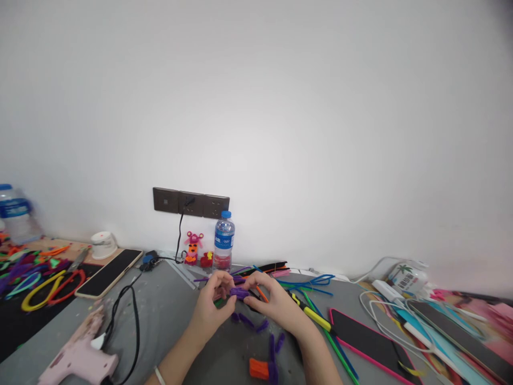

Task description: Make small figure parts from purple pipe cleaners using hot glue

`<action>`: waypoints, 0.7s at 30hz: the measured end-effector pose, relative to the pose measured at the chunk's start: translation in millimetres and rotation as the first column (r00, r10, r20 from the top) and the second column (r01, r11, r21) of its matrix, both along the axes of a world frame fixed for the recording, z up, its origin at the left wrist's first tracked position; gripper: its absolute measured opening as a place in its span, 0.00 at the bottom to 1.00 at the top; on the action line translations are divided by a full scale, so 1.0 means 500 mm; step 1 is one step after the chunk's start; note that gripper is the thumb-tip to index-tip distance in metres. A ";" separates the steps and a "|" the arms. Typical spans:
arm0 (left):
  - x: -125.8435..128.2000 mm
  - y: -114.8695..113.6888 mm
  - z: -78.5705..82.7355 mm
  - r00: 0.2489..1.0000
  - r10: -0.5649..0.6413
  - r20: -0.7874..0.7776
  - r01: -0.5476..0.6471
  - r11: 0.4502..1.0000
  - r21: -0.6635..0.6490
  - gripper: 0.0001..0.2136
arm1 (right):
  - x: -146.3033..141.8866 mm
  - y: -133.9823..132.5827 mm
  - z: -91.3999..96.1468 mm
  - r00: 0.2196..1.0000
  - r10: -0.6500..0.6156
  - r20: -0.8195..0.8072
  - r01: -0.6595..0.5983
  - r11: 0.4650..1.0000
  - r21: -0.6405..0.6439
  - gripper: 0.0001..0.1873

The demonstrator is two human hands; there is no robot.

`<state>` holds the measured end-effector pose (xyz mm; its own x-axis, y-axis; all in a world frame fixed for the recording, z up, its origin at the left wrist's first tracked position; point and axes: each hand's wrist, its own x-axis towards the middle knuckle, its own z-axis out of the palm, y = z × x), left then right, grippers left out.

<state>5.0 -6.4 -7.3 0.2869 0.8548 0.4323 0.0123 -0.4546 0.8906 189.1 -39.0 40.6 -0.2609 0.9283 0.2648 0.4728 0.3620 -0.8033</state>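
Note:
Between my two hands is a small bunch of purple pipe cleaner (239, 292), pinched at both ends above the grey table. My left hand (217, 299) closes thumb and fingers on its left side. On the other side, the thumb and fingers of my right hand (267, 298) grip it. Several short purple pipe cleaner pieces (246, 320) lie on the table below. Nearer to me sits an orange block-like piece (259, 369) with a purple strip (273, 358) standing against it. A yellow and black tool handle (315, 315) lies by my right wrist.
A pink glue gun (82, 353) with a black cable lies at left, near a phone (110, 272). A water bottle (223, 240) and a small pink-orange figure (193, 248) stand by the wall. At right lie a pink-edged phone (368, 345) and white cables (385, 321).

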 end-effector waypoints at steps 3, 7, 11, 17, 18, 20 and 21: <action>0.000 -0.002 0.003 1.000 -0.010 0.017 0.010 1.000 -0.008 0.13 | -0.001 -0.001 0.001 1.000 0.014 0.005 -0.014 1.000 -0.002 0.06; 0.000 -0.002 0.002 1.000 -0.024 0.012 0.024 1.000 -0.001 0.13 | -0.002 -0.002 -0.002 0.999 0.033 0.003 -0.033 0.999 -0.017 0.08; 0.000 -0.001 -0.001 0.999 -0.048 0.002 0.048 0.999 0.009 0.13 | -0.001 -0.002 -0.006 0.999 0.041 0.000 -0.041 0.999 -0.013 0.08; 0.000 -0.002 -0.001 0.998 -0.069 0.005 0.069 0.998 0.001 0.12 | -0.001 -0.002 -0.008 0.999 0.049 -0.014 -0.049 0.999 0.002 0.07; 0.000 -0.002 0.000 0.997 -0.076 0.002 0.076 0.997 0.005 0.11 | -0.002 -0.002 -0.008 0.999 0.051 -0.016 -0.051 0.999 0.001 0.07; -0.001 -0.004 0.003 0.996 -0.086 -0.010 0.086 0.996 0.013 0.09 | -0.002 -0.002 -0.008 0.998 0.056 -0.023 -0.056 0.998 -0.004 0.07; -0.001 -0.004 0.006 0.996 -0.087 -0.017 0.087 0.996 0.019 0.08 | -0.002 -0.002 -0.008 0.998 0.059 -0.027 -0.059 0.998 -0.008 0.07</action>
<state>4.4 -8.6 -4.5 0.3673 0.8174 0.4438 -0.0137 -0.4723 0.8813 188.1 -39.9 36.4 -0.3080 0.9140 0.2639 0.4292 0.3811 -0.8189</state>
